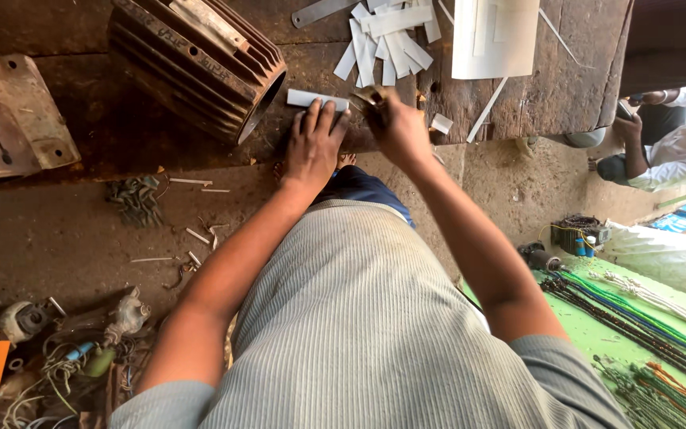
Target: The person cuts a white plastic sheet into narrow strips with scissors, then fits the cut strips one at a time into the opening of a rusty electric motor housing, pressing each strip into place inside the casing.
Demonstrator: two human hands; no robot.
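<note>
2 bare hands work at the edge of a dark, worn wooden bench in the head view, the only one given. The left hand lies flat, fingers spread apart, pinning a white strip to the bench just beside the open mouth of a ribbed motor housing. The right hand has its fingers closed around a small metal tool, seemingly scissors, though too blurred to be sure, with its tip near the strip's right end. A heap of cut white strips lies farther back, beside a white sheet. Judging from this, trimming a strip is the step in hand; the next move calls for keeping the strip pressed still while the tool meets its end squarely.
</note>
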